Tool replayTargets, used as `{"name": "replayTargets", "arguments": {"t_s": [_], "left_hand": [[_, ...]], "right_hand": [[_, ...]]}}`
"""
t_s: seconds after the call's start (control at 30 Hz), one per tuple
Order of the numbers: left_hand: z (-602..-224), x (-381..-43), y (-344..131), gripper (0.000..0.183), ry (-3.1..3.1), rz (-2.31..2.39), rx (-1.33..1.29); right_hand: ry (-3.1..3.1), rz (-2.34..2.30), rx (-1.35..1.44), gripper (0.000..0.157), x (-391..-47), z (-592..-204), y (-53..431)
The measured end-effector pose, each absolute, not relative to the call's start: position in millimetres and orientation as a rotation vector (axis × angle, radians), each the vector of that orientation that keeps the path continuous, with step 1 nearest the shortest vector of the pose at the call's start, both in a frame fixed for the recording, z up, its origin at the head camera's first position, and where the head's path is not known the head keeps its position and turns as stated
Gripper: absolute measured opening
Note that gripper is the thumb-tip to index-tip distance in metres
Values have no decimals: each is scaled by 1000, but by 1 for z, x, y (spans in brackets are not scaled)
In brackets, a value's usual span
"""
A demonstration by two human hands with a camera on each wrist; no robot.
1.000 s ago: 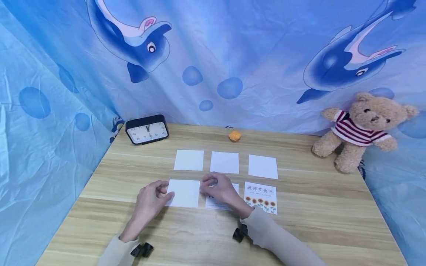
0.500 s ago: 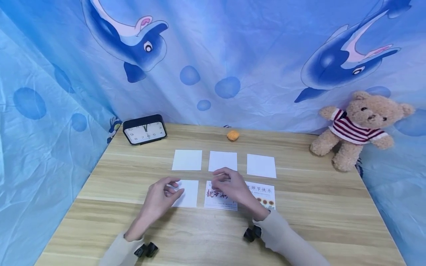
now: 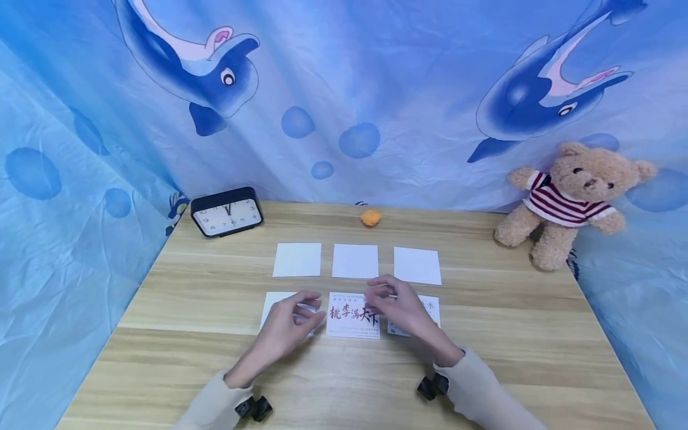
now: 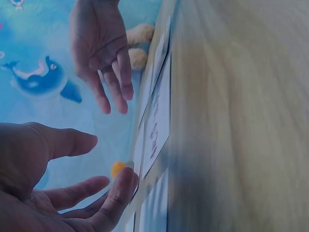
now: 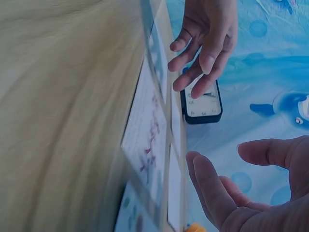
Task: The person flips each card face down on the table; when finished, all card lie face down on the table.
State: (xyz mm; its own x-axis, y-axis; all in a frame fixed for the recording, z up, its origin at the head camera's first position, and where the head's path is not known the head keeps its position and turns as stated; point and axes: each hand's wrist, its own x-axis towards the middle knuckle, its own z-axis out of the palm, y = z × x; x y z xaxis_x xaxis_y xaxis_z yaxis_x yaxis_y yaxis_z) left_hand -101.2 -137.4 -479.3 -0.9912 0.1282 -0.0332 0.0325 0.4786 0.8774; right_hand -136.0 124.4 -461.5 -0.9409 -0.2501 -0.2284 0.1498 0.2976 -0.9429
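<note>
Over the front-left white card (image 3: 273, 306) hovers my left hand (image 3: 286, 325), fingers loosely bent and holding nothing. My right hand (image 3: 400, 307) is above the front-right card (image 3: 432, 306), part of whose print it covers; its thumb and fingers stand apart in the right wrist view. Between the hands lies the middle card (image 3: 352, 325) with dark red and black Chinese characters. Behind these, three blank white cards lie in a row: a left one (image 3: 297, 260), a middle one (image 3: 355, 261) and a right one (image 3: 417, 266).
A black-framed clock (image 3: 227, 212) stands at the table's back left. Near the back edge sits a small orange lump (image 3: 370, 218). A teddy bear (image 3: 570, 200) in a striped shirt sits at the back right. A blue dolphin-print curtain (image 3: 344, 89) hangs behind the wooden table (image 3: 344, 388).
Both hands have shifted to the right, off the edges of the front-left card. The middle printed card is now uncovered, while the right hand covers more of the front-right card.
</note>
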Motion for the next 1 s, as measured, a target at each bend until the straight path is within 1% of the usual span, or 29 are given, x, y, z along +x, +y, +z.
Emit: {"name": "replayTargets", "arguments": {"t_s": [0.2, 0.37, 0.5, 0.77, 1.0], "left_hand": [[-485, -100, -124, 44, 2600, 1547, 188], [-487, -98, -116, 48, 2609, 1531, 170], [-487, -97, -112, 52, 2604, 1522, 148], [-488, -95, -110, 57, 2552, 1574, 171], [-489, -93, -110, 58, 2539, 1559, 165]], "right_hand": [[2224, -1722, -77, 41, -130, -468, 139], [2263, -1692, -47, 44, -125, -472, 148], [2254, -1686, -30, 43, -120, -474, 151], [2233, -1681, 16, 44, -113, -476, 150], [2044, -1855, 135, 49, -109, -477, 145]]}}
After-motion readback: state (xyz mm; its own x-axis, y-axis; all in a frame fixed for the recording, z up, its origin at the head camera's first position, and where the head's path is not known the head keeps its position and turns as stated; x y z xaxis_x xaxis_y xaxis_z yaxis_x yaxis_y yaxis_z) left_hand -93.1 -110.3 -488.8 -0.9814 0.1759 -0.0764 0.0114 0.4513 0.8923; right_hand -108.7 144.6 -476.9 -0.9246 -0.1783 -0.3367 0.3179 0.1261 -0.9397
